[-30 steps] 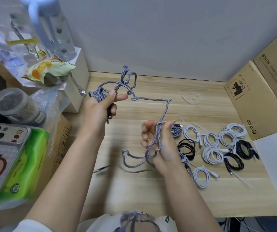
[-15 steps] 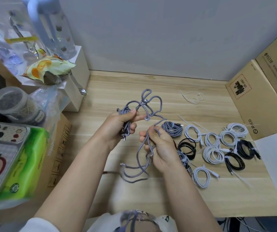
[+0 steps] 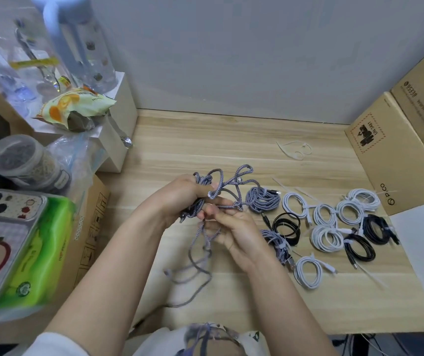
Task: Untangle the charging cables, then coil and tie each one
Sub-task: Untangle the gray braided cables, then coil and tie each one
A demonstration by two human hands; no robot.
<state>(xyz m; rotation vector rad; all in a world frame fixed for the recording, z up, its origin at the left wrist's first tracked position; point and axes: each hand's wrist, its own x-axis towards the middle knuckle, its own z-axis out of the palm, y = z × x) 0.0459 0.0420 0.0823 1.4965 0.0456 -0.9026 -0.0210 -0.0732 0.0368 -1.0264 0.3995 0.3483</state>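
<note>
A grey braided cable [image 3: 227, 182] sits tangled between both hands above the wooden table [image 3: 231, 140]. My left hand [image 3: 184, 196] grips a bunch of its loops. My right hand [image 3: 236, 235] pinches a strand just below and to the right, fingertips touching the left hand. The cable's loose tail [image 3: 193, 271] hangs down blurred toward the table's front. To the right lie several coiled, tied cables: a grey braided coil [image 3: 263, 200], white coils [image 3: 325, 238] and black coils [image 3: 286, 227].
Loose white cable ties [image 3: 294, 150] lie at the back of the table. Cardboard boxes [image 3: 395, 150] stand at the right with a white sheet [image 3: 423, 247] in front. On the left are a white box [image 3: 113, 140], a jar [image 3: 23, 160], a green tissue pack [image 3: 39, 250] and a water bottle [image 3: 77, 42].
My left hand has come down from high at the left to meet my right hand. The stretched cable between them has bunched into loops, and the tail swings below.
</note>
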